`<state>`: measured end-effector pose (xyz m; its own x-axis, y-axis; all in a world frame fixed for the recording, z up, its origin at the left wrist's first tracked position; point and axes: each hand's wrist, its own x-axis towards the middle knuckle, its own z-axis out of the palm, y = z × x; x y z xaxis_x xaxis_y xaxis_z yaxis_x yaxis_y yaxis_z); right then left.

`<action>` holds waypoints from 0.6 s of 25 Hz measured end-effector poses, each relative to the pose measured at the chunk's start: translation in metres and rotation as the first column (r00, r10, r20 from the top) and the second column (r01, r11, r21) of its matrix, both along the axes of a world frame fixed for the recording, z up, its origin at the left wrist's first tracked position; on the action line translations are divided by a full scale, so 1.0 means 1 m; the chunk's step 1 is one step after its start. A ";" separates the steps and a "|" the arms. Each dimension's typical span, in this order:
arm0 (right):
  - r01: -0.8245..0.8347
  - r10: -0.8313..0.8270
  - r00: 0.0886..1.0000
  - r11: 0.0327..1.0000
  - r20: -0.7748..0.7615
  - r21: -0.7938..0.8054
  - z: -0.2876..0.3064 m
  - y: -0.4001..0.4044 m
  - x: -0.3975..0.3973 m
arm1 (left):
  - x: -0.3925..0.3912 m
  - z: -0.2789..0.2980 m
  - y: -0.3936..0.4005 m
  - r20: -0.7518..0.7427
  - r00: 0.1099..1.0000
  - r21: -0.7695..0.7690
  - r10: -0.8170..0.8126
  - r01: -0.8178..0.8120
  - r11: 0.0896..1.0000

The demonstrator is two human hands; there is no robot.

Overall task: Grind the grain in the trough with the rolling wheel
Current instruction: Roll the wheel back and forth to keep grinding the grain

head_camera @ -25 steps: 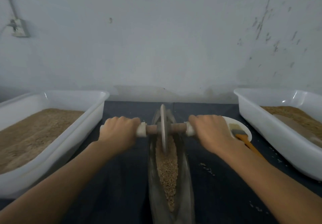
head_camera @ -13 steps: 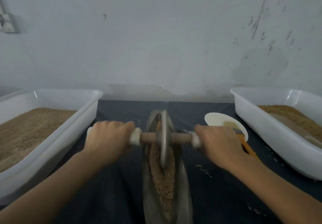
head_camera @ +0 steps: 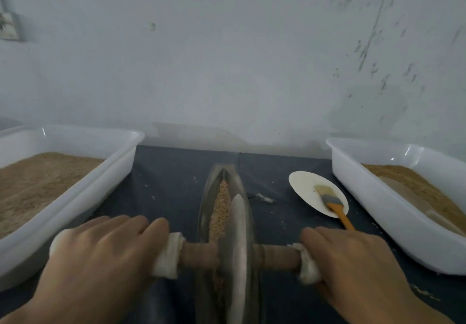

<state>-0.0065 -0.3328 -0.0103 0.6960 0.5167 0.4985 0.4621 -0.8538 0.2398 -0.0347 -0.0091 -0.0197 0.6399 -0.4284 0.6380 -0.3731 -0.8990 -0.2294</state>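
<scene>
A narrow boat-shaped metal trough [head_camera: 207,197] lies lengthwise on the dark cloth in front of me, with tan grain [head_camera: 222,205] along its groove. The metal rolling wheel [head_camera: 238,248] stands upright in the trough's near part on a wooden axle [head_camera: 199,254] with white cloth wrapped round both ends. My left hand [head_camera: 100,255] grips the left cloth-wrapped end and my right hand [head_camera: 350,265] grips the right end. The wheel hides the grain under it.
A white tub [head_camera: 83,192] of brown meal stands at the left, another white tub [head_camera: 373,197] at the right. A white plate [head_camera: 305,185] with an orange-handled brush [head_camera: 335,206] lies right of the trough. Spilled grains dot the cloth. A wall closes the far side.
Both hands have drawn the wheel along the trough toward me, from its far end to its near part. Grain at the far end is now uncovered.
</scene>
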 end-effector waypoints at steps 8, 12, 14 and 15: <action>0.229 -0.228 0.969 0.973 -0.095 -0.004 0.003 0.038 0.129 | 0.115 0.017 -0.020 -0.203 0.866 0.116 0.457 -0.443 0.889; 0.224 -0.220 0.962 0.975 -0.160 0.004 -0.008 0.030 0.109 | 0.105 0.025 -0.025 -0.185 0.893 0.138 0.411 -0.390 0.910; 0.125 -0.129 0.974 0.992 -0.185 -0.030 -0.011 0.011 0.065 | 0.066 0.016 -0.018 -0.185 0.919 0.164 0.347 -0.319 0.933; 0.064 -0.070 0.987 0.997 -0.147 -0.050 -0.007 0.003 0.043 | 0.046 0.016 -0.014 -0.182 0.945 0.174 0.273 -0.243 0.954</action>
